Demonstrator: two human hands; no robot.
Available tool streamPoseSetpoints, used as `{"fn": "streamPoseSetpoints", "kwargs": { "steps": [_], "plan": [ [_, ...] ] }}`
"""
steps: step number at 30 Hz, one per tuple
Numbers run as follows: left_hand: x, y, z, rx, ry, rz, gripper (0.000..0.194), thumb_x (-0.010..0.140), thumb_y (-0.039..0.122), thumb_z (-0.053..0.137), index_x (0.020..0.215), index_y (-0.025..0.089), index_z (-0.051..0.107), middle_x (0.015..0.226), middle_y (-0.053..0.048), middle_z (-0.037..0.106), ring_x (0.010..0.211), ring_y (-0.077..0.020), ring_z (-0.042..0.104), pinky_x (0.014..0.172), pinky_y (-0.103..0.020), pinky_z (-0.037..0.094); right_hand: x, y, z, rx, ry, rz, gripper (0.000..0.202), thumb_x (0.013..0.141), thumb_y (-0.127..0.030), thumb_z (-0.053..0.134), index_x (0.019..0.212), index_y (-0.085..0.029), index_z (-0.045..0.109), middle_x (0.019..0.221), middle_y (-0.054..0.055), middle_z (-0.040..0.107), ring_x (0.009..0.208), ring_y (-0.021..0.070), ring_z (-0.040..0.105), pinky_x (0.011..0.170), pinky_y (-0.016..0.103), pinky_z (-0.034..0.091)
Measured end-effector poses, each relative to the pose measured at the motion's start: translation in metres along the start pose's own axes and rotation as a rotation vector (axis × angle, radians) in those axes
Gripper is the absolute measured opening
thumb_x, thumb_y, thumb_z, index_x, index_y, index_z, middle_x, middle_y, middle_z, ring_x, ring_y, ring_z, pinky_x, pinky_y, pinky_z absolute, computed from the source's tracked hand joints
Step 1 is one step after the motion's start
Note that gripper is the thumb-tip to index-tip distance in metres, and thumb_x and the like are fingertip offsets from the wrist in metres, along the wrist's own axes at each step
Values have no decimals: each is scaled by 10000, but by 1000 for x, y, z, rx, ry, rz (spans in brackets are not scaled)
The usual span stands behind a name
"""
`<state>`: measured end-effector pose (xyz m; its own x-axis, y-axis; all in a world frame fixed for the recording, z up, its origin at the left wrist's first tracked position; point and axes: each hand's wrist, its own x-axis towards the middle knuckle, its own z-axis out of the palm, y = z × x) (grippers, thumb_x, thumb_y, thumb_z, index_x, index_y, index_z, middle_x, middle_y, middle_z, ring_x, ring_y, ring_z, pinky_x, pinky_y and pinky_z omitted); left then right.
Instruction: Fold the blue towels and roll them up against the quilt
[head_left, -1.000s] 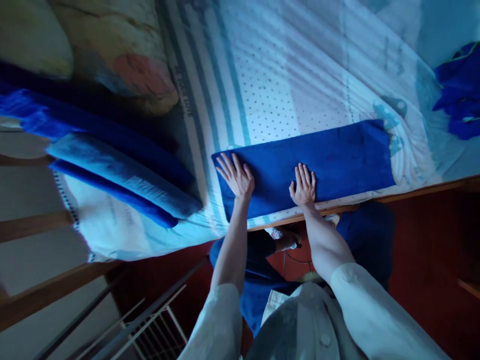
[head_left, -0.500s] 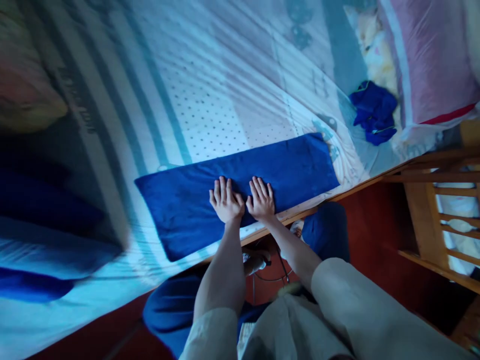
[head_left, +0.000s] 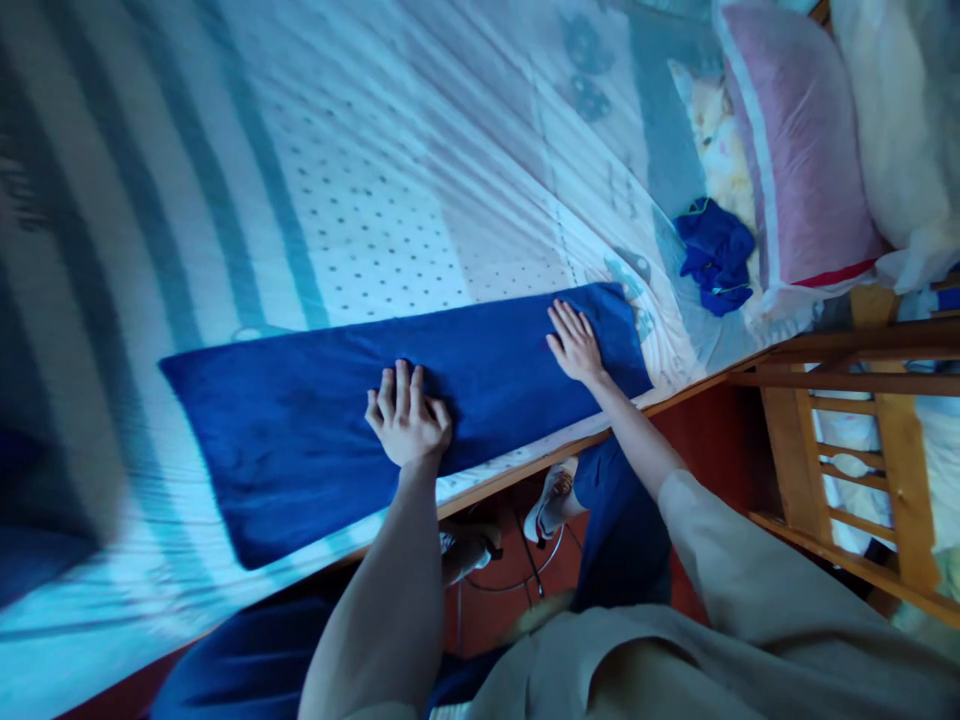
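Observation:
A long dark blue folded cloth (head_left: 315, 410), with some creases, lies along the near edge of the bed. My left hand (head_left: 409, 415) rests palm down near its middle, fingers a little bent and apart. Toward the cloth's right end, my right hand (head_left: 576, 342) lies flat with fingers stretched out. Neither hand grips anything; both touch the cloth's upper face. What kind of item the cloth is, I cannot make out in its folded form.
The bed has a striped and dotted sheet (head_left: 375, 230). At the right are a crumpled blue cloth (head_left: 716, 258), a cat-shaped cushion (head_left: 720, 135) and a pink pillow (head_left: 810, 150). A wooden bed frame (head_left: 787, 460) stands at the lower right.
My right hand has slid rightward along the cloth, away from my left. My left hand stays on the cloth, shifted slightly. The view has turned toward the right.

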<state>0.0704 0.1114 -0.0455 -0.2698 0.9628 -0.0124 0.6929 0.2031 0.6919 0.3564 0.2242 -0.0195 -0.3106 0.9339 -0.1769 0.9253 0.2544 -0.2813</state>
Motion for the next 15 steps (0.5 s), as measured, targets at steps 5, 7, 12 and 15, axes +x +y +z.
{"fn": "streamPoseSetpoints", "kwargs": {
  "steps": [5,7,12,15],
  "plan": [
    [-1,-1,0,-1,7,9,605,882,266,501,1480,189,544,1608,-135,449,1552,-324,299,1275,-586,124,2,52,-7,-68,68,139,626,1075,-408,260,1655,-172,244,1715,72,238,1606,213,157,1319,470,112],
    [0,-1,0,-8,-1,6,611,881,269,502,1487,189,536,1614,-139,438,1556,-330,287,1275,-596,114,4,61,-6,-90,86,181,640,1075,-423,251,1660,-166,219,1720,84,222,1608,223,148,1316,479,121],
    [0,-2,0,-29,-23,-1,630,878,271,505,1502,190,519,1629,-145,412,1564,-342,263,1274,-613,88,12,79,-4,-137,136,264,660,1077,-453,211,1666,-156,181,1721,106,214,1606,228,157,1310,494,135],
    [0,-2,0,-24,-15,3,624,880,263,501,1500,191,524,1624,-142,421,1562,-336,272,1274,-611,97,17,93,-6,-161,153,302,673,1078,-473,183,1665,-144,179,1718,120,217,1604,223,166,1307,497,140]
  ]
}}
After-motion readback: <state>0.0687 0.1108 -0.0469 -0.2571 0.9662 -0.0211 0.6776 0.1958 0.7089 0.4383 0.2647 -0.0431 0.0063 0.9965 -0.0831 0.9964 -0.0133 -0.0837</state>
